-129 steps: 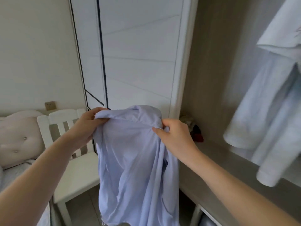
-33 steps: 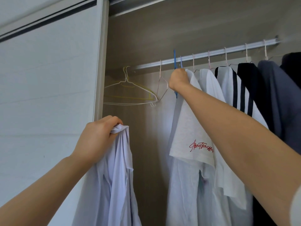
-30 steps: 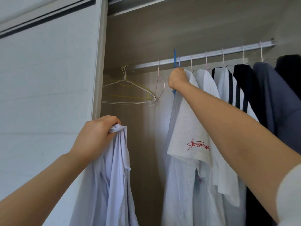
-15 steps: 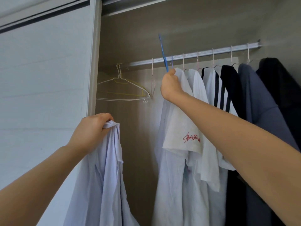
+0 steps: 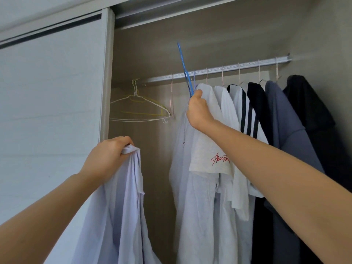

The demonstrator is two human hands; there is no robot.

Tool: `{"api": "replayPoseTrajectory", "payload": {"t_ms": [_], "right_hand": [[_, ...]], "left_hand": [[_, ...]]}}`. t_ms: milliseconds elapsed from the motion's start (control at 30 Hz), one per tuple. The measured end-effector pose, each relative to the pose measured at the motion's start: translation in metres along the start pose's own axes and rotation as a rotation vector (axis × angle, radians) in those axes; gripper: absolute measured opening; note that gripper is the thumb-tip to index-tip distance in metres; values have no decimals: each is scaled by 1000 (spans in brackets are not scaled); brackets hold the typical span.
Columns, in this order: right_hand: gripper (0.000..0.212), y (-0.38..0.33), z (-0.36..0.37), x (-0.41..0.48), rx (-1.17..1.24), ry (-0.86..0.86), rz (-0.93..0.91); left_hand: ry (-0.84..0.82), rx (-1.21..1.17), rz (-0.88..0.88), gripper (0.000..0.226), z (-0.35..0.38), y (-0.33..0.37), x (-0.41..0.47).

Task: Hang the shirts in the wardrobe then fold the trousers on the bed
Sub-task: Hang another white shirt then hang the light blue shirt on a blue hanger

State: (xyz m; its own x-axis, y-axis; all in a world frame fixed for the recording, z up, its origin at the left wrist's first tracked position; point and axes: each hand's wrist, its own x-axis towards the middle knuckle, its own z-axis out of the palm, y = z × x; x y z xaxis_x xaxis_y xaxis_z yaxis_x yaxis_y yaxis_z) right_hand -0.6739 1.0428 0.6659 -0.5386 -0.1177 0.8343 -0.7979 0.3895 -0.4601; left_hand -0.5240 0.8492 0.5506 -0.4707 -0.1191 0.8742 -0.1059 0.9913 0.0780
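My left hand grips the bunched top of a pale lilac shirt, which hangs down from it at the lower left. My right hand is raised in the open wardrobe and holds a blue hanger by its lower end. The hanger's hook sticks up above the silver rail, tilted left and off the rail. The rest of the hanger is hidden behind my hand and the hung clothes.
Two bare wire hangers, white and yellow, hang at the rail's left end. To the right hang a white tee with red script, a striped white shirt and dark garments. The white sliding door stands at the left.
My right hand lifted the blue hanger off the rail, so its hook now points up above the rail. The lilac shirt passed from both hands to my left hand alone.
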Motion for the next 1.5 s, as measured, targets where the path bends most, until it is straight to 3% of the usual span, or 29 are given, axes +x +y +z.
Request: {"api": "replayPoseTrajectory", "payload": {"t_ms": [100, 167, 300, 400, 700, 800, 933, 1033, 1167, 1333, 1500], "right_hand": [[39, -1, -1, 9, 56, -2, 56], [22, -1, -3, 14, 80, 4, 55], [47, 5, 1, 26, 53, 104, 15], [31, 1, 2, 24, 143, 77, 91], [35, 1, 3, 10, 655, 3, 348], [10, 6, 2, -5, 521, -26, 269], [23, 15, 3, -31, 346, -60, 161], [18, 24, -3, -58, 368, -77, 126], [7, 34, -22, -101, 474, -112, 109], [14, 57, -41, -154, 697, -170, 174], [18, 82, -77, -207, 869, -206, 273]], "left_hand": [[23, -28, 4, 13, -7, 9, -4], [25, -24, 26, 13, -9, 11, -5], [4, -19, 49, 11, -11, 8, -6], [6, -16, 58, 11, -10, 6, -7], [7, 3, 81, 12, 0, 10, -2], [-16, 12, 101, 13, 9, 10, -2], [-61, 64, 99, 12, 18, 13, -9], [-71, 112, 80, 10, 21, 18, -15], [-114, 145, -16, 19, 23, 24, -22], [-89, 24, -252, 38, 20, 43, -38], [-36, -130, -537, 36, 10, 71, -64]]}}
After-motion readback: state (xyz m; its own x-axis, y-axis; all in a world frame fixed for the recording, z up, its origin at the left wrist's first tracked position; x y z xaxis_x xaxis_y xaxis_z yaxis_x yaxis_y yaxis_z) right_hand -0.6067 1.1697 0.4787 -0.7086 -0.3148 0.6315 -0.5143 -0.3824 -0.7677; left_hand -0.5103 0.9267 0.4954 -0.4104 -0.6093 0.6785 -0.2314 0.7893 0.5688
